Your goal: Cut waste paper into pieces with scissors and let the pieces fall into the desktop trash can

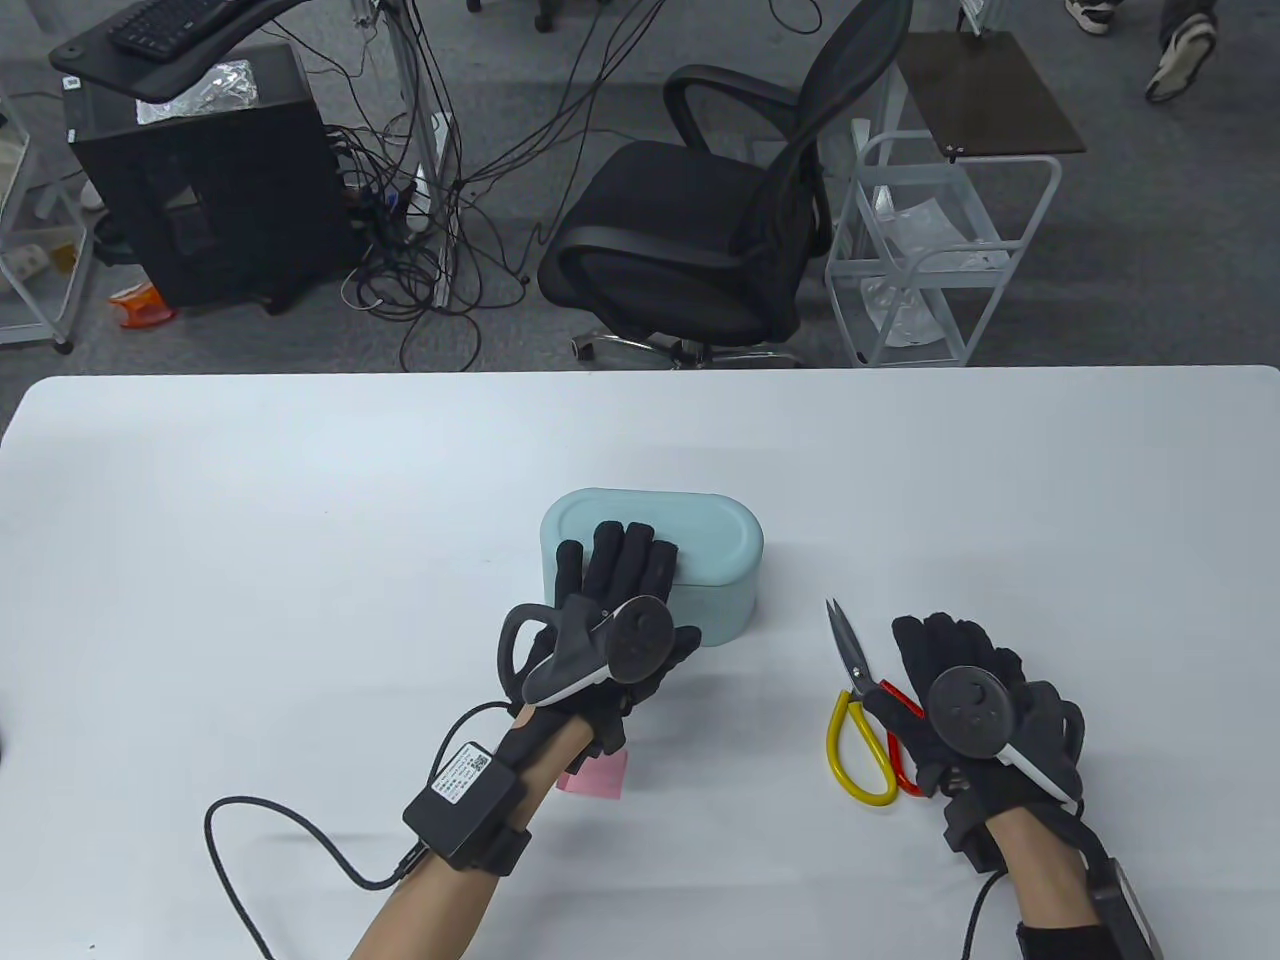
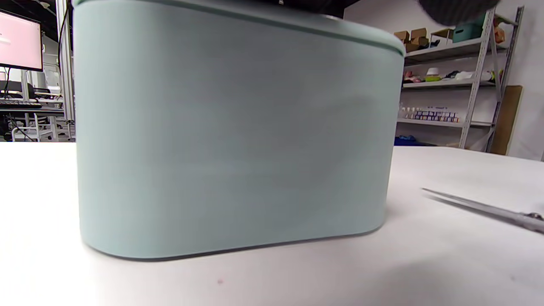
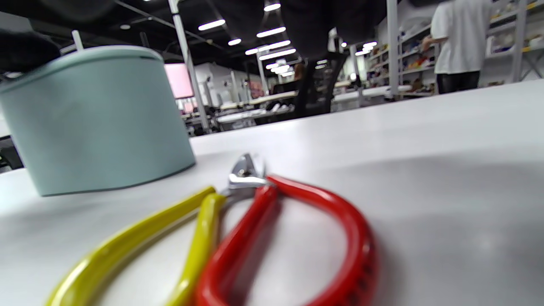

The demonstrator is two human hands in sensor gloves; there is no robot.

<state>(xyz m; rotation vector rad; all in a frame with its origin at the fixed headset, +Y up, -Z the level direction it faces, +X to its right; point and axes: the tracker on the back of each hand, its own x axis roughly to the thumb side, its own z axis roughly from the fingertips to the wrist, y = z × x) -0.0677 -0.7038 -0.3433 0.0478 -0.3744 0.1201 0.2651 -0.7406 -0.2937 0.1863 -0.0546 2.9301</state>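
A pale teal desktop trash can [image 1: 700, 560] [image 2: 238, 136] [image 3: 93, 119] stands mid-table with its lid down. My left hand [image 1: 615, 550] lies flat on the lid's left part, fingers straight. A pink paper [image 1: 597, 777] lies on the table, partly hidden under my left wrist. Scissors [image 1: 858, 712] [image 3: 255, 221] with one yellow and one red handle lie flat to the right of the can, blades together and pointing away. My right hand [image 1: 940, 650] hovers over the red handle with fingers loosely bent; the right wrist view shows both handle loops empty.
The white table [image 1: 250, 520] ends at its far edge. Beyond it stand a black office chair [image 1: 720, 230], a white wire cart [image 1: 940, 250], a computer tower [image 1: 200, 170] and floor cables. A person in a white shirt [image 3: 463, 42] stands far off.
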